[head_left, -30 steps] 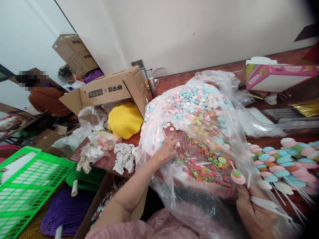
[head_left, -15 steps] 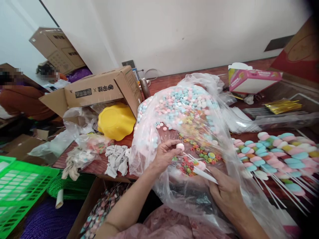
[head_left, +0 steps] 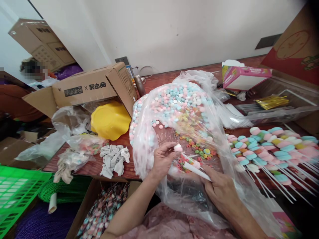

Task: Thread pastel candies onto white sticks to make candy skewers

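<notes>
Between the thumb and fingers of my left hand (head_left: 163, 159) is a small pink-and-white marshmallow (head_left: 177, 148). A thin tip seems to stick up from its top. My right hand (head_left: 220, 189) grips a bundle of white sticks (head_left: 198, 171) pointing up and left. Beside the bundle, a pink marshmallow (head_left: 196, 164) sits near the right fingertips, apparently on a stick. Under both hands lies an opened clear plastic bag (head_left: 146, 159) with many pink, blue and white marshmallows (head_left: 178, 94). Red, green and yellow ring candies (head_left: 199, 146) are scattered closer to my hands.
Finished marshmallow skewers (head_left: 271, 149) are piled at right. Behind them stands a clear tray (head_left: 299, 113) with gold ties (head_left: 272, 102). At left are a cardboard box (head_left: 87, 88), a yellow scalloped bowl (head_left: 111, 121), grey gloves (head_left: 113, 161) and a green crate (head_left: 17, 196). Another person (head_left: 17, 103) sits far left.
The camera view has shifted, so the surroundings sit further left. My left hand still pinches the marshmallow, now with a thin tip above it; my right hand keeps the sticks.
</notes>
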Available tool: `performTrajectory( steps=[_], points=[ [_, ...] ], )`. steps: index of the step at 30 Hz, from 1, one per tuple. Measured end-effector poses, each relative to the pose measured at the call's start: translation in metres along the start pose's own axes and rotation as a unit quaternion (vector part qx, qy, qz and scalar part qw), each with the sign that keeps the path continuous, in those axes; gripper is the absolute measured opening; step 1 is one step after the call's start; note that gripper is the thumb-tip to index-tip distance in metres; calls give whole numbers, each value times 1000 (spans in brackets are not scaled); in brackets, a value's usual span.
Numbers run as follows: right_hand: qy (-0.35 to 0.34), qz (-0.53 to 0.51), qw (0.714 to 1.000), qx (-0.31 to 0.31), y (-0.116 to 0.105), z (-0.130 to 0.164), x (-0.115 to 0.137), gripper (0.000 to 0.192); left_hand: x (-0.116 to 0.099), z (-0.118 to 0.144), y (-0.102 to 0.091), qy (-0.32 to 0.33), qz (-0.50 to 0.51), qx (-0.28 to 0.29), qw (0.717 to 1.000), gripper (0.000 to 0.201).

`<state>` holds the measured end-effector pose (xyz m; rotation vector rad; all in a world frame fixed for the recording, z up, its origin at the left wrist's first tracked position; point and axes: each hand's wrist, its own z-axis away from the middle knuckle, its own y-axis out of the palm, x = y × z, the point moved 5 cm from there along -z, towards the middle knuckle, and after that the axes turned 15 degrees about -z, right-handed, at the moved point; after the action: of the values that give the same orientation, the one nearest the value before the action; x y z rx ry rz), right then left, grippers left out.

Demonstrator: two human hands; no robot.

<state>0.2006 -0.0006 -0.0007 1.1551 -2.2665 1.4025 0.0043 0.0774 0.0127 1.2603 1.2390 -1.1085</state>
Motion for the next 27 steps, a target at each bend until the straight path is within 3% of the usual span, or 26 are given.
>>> performTrajectory(
  steps=[3,7,13,15,21,25,27],
  points=[
    [21,7,1000,5,1,-4,4,38,-9,4,-1,129,-120,-26,984,20],
    [21,-21,999,-22,4,-7,14,33,-27,10,2,286,-222,-55,931,13],
    [36,-133,989,-43,11,-9,18,29,-38,17,6,390,-293,-82,869,19],
    [55,-156,985,-54,13,-11,16,27,-37,17,7,385,-291,-84,872,18],
    [66,-176,980,-62,17,-15,17,25,-24,16,11,313,-237,-80,916,17],
    [72,-159,983,-53,12,-13,13,25,-6,10,5,208,-162,-44,964,50],
    [70,-135,988,-36,11,-12,11,26,-3,8,4,193,-165,-10,967,52]
  ],
)
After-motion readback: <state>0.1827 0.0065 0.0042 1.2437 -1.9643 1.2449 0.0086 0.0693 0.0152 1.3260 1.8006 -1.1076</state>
